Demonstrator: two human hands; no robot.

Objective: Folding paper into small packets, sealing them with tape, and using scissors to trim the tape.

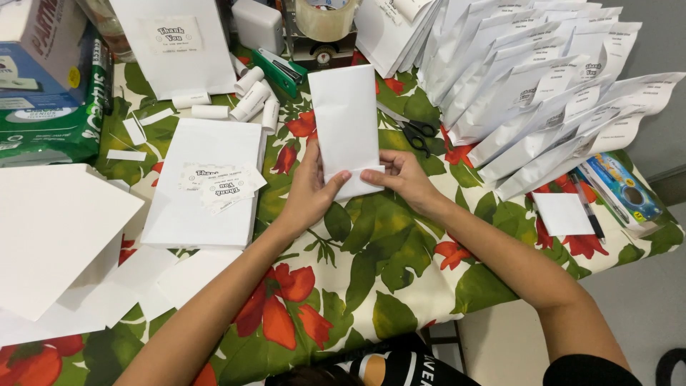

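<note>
A white paper bag lies flat in the middle of a table covered with a green and red flower-print cloth. My left hand presses on the bag's lower left corner with the thumb on the paper. My right hand pinches the folded bottom flap at the lower right. Both hands grip the same bag.
A stack of white bags with loose printed labels lies to the left. Many finished labelled bags fan out at the back right. Scissors, a green stapler, a tape dispenser, paper rolls and large white sheets surround them.
</note>
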